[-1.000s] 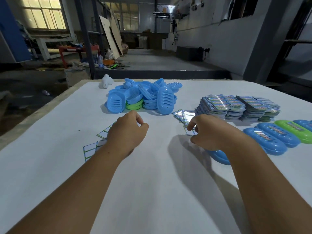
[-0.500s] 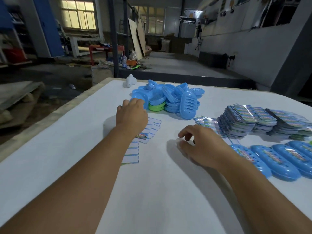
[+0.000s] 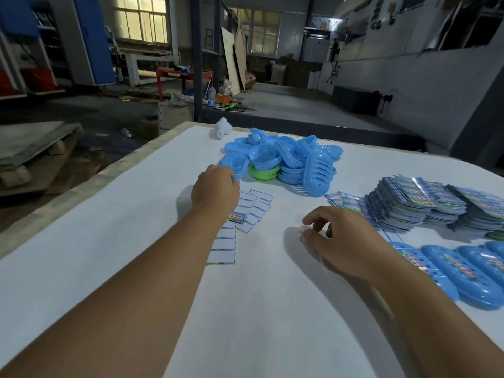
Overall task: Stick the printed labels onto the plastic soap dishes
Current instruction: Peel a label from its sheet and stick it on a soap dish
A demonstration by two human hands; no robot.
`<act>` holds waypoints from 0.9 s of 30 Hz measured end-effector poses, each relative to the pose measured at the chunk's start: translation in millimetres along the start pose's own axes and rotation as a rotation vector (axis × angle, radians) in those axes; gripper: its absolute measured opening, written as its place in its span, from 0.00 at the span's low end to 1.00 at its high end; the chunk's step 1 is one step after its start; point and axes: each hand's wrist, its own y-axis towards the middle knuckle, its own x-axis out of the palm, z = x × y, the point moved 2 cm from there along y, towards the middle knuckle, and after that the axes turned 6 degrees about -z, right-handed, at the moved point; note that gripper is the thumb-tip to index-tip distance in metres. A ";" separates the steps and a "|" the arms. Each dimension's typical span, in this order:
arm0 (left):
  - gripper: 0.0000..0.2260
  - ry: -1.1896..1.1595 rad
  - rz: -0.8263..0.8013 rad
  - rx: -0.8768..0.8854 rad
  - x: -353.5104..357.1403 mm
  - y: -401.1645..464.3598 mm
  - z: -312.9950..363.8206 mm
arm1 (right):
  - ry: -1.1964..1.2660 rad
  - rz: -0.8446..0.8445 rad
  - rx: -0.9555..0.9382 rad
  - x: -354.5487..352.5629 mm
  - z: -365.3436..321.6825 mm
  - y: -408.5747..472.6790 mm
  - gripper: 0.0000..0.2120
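Observation:
A heap of blue soap dishes (image 3: 289, 156), with green ones (image 3: 263, 173) under it, lies at the far middle of the white table (image 3: 109, 227). My left hand (image 3: 215, 188) reaches to the heap's near left side and grips the edge of one blue soap dish (image 3: 231, 163). Stacks of printed labels (image 3: 414, 205) stand at the right. My right hand (image 3: 341, 241) hovers just above the table left of those stacks, fingers loosely curled, with nothing visible in them. Labelled blue dishes (image 3: 450, 271) lie in a row at the near right.
White label backing strips (image 3: 252, 211) lie spread on the table under and beside my left wrist. A small white object (image 3: 222, 128) stands at the table's far edge. Beyond the table are a workshop floor, steel posts and boards.
My left hand has moved forward from the backing strips to the heap and taken hold of a blue dish. My right hand has drawn back from the label stacks toward the table's middle.

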 end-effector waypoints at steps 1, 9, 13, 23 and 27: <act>0.10 -0.015 0.039 0.002 -3.5 -1.2 1.4 | 0.003 -0.001 0.006 0.1 0.3 0.2 0.11; 0.10 -0.210 0.207 0.194 -28.3 -34.9 43.5 | 0.064 0.109 -0.006 -4.3 -1.7 0.3 0.18; 0.13 -0.600 -0.097 0.044 -24.1 -47.3 64.3 | 0.185 0.190 -0.057 -6.0 -4.3 -2.8 0.37; 0.15 -0.644 -0.460 -0.221 -8.6 -53.7 64.9 | 0.125 0.097 -0.061 -10.8 -2.3 -4.2 0.31; 0.12 0.000 -0.191 0.022 -18.2 -52.6 57.0 | 0.026 -0.022 0.010 -8.5 1.6 -4.1 0.32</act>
